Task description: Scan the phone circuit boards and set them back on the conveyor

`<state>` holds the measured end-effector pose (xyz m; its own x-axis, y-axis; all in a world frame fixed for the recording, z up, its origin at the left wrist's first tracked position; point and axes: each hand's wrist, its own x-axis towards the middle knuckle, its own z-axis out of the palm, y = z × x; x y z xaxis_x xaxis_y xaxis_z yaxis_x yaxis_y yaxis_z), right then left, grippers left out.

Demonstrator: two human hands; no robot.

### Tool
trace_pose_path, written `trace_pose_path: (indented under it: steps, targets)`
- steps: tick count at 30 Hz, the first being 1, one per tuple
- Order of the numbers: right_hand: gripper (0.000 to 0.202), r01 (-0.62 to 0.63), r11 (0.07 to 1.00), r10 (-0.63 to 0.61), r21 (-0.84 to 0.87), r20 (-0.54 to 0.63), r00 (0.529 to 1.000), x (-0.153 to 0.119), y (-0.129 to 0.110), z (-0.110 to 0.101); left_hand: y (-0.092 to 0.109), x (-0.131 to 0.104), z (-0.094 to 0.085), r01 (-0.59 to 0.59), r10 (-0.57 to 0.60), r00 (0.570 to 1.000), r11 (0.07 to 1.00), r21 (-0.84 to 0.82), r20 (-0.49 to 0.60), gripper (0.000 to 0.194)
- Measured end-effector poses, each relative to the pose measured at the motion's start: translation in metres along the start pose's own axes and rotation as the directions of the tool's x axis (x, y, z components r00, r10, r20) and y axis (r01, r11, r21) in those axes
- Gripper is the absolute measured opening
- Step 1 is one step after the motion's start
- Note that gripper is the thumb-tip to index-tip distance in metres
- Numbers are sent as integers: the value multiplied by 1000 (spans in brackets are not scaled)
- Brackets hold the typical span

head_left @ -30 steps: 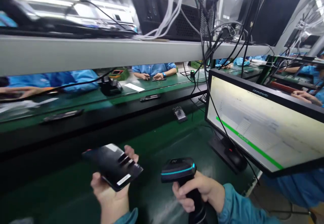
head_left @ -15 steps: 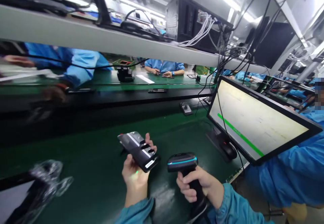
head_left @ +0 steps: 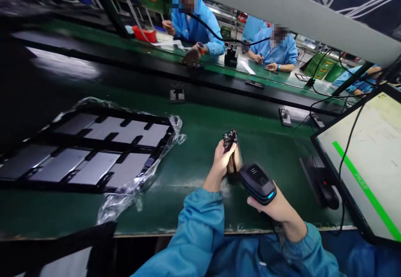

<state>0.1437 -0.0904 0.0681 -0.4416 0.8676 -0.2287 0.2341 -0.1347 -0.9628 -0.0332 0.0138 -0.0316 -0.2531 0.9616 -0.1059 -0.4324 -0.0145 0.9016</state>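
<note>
- Just below the middle of the frame, the left hand (head_left: 223,160) is closed around a thin dark flat device with a brownish face (head_left: 233,156), holding it edge-on and upright above the green table (head_left: 200,143).
- Right beside it, toward the lower right, the right hand (head_left: 275,208) is wrapped around the grip of a black handheld scanner with a blue light strip (head_left: 258,183); the scanner head sits almost touching the device.
- At the left of the frame lies a black tray of grey flat panels (head_left: 84,151), partly inside crumpled clear plastic wrap (head_left: 138,185), well apart from both hands.
- At the right edge stands a tilted monitor with a green bar on a pale screen (head_left: 366,164).
- Across the upper frame, other people in blue coats (head_left: 200,26) work at the far side of a black conveyor strip (head_left: 94,59).
- Risk, as a judgement: the device is pinched by its edge only, so a nudge from the close scanner head could twist it loose onto the table.
</note>
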Motion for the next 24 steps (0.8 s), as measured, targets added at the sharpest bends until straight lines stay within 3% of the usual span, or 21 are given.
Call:
trace_pose_path:
  steps: [4, 8, 15, 20, 24]
  targets:
    - [19, 74, 979, -86, -192, -54, 995, 20, -4, 12, 0, -6, 5, -72, 73, 997, 996, 61, -26, 43]
    - [15, 45, 981, -62, -186, -86, 994, 30, 5, 9, 6, -9, 9, -121, 141, 989, 951, 285, -52, 33]
    - [15, 69, 980, -74, -186, -19, 997, 27, 3, 4, 13, -14, 10, -191, 262, 956, 896, 401, -128, 27]
    - [17, 131, 971, -139, -199, -26, 990, 46, -19, 20, 19, -20, 13, -123, 209, 963, 902, 415, -170, 28]
    - [15, 138, 973, -146, -185, -28, 989, 59, -31, 27, 20, -22, 17, -144, 213, 968, 907, 395, -135, 22]
